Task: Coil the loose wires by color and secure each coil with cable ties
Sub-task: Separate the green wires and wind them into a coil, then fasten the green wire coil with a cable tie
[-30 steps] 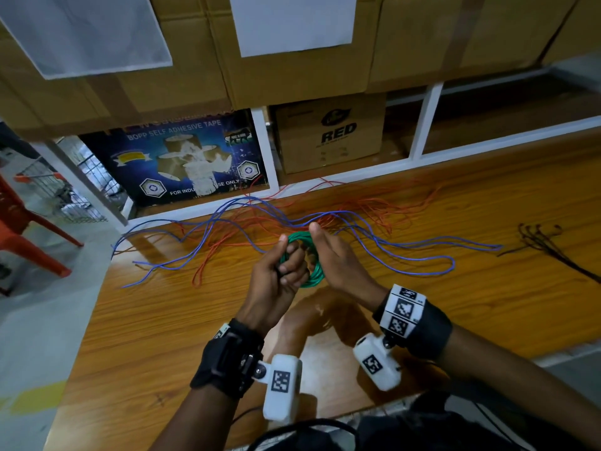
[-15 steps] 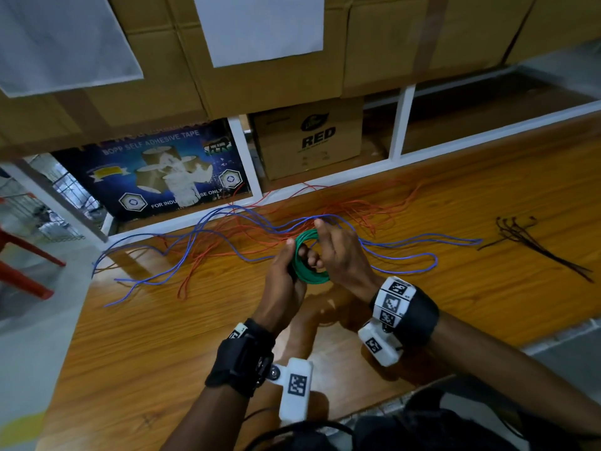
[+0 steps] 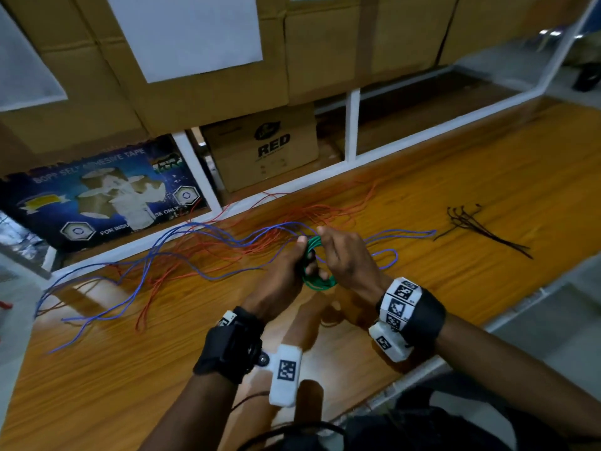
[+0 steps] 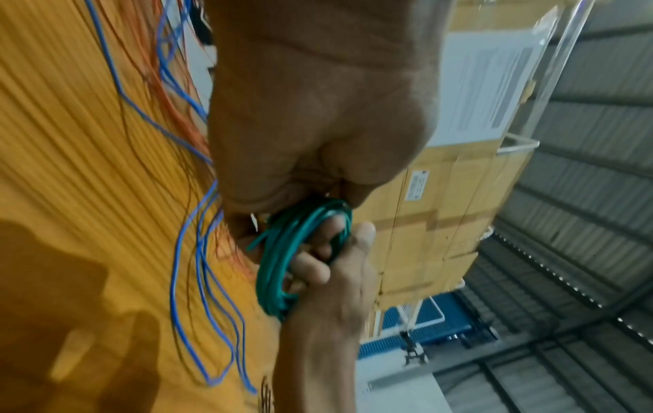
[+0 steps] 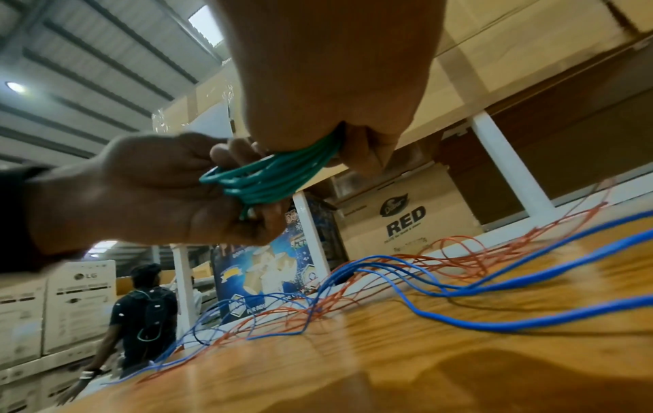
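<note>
Green coil (image 3: 317, 281) clamped in left grip (image 3: 286, 271) and right grip (image 3: 344, 258) above table (image 3: 487, 177).

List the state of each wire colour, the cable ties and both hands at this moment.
green wire coil: coiled, untied, held above table
blue wires: loose on table
red wires: loose on table
cable ties: unused, lying in a bunch
left hand: gripping coil
right hand: gripping coil
</note>
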### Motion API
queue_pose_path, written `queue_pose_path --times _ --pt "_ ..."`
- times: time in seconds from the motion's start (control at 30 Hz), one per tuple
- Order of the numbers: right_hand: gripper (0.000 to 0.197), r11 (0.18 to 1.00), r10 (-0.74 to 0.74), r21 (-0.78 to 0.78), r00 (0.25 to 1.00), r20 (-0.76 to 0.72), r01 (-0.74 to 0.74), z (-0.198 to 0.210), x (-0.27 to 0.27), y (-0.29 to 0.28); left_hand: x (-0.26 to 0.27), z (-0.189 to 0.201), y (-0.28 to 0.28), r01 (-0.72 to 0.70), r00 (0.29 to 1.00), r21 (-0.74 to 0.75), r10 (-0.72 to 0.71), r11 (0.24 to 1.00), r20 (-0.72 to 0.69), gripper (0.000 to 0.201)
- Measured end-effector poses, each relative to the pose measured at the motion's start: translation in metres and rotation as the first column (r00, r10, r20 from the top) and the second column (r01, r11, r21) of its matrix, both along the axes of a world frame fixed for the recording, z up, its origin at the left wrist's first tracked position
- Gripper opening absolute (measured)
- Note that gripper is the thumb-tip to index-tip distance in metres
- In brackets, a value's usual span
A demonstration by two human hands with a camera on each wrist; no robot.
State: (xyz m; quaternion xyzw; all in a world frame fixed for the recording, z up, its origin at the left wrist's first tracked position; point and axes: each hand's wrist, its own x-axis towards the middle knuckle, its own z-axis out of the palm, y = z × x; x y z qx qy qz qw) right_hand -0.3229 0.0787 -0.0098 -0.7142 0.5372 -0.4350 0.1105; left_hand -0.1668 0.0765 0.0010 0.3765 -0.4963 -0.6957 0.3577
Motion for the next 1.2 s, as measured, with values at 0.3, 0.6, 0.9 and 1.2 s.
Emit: queue_pose_path --times 0.3,0.6,0.9,1.2 --pt "0.049 0.953 -0.248 0.168 0.968 -0.047 0.252 -0.024 -0.058 0.013 -0.082 -0.009 -0.002 0.065 0.998 -0.032 -0.064 0.997 0.016 0.039" --pt "0.064 0.887 -0.264 0.429 0.95 0.164 0.172 -0.028 -0.111 0.01 -0.128 -0.025 -0.016 0.001 1.0 0.159 -0.002 0.987 0.005 0.049" --pt "0.053 0.737 -0.428 0.652 0.869 0.249 0.177 -0.025 -0.204 -0.027 -0.155 -0.034 -0.035 -0.069 0.988 0.031 0.064 0.997 0.142 0.039" --pt "0.044 0.443 -0.673 0.508 0.649 -0.356 0.739 -0.027 -0.317 -0.061 -0.16 -0.034 -0.049 -0.05 0.994 0.087 0.041 0.995 0.105 0.04"
